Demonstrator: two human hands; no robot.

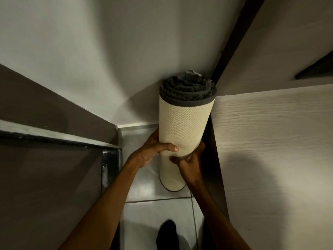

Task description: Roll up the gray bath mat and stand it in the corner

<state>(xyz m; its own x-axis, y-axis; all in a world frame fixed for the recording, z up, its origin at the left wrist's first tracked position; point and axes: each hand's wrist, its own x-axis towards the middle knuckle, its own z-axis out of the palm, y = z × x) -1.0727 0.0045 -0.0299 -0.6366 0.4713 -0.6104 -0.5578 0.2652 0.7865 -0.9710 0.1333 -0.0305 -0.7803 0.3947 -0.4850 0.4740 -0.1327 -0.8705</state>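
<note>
The bath mat (183, 123) is rolled into a tight cylinder, cream mesh backing outside and dark gray pile showing at its top end. It stands upright on the floor tiles, its bottom end resting on them, in the corner between the white wall and a wooden cabinet. My left hand (155, 150) wraps its left side at mid-height, thumb across the front. My right hand (189, 161) grips the lower right side, fingers curled around it.
A light wood-grain cabinet panel (270, 150) stands close on the right. A dark door and frame (59, 147) are on the left. The white wall (117, 60) is behind. Pale floor tiles (153, 213) run toward me, with my dark foot (167, 235) on them.
</note>
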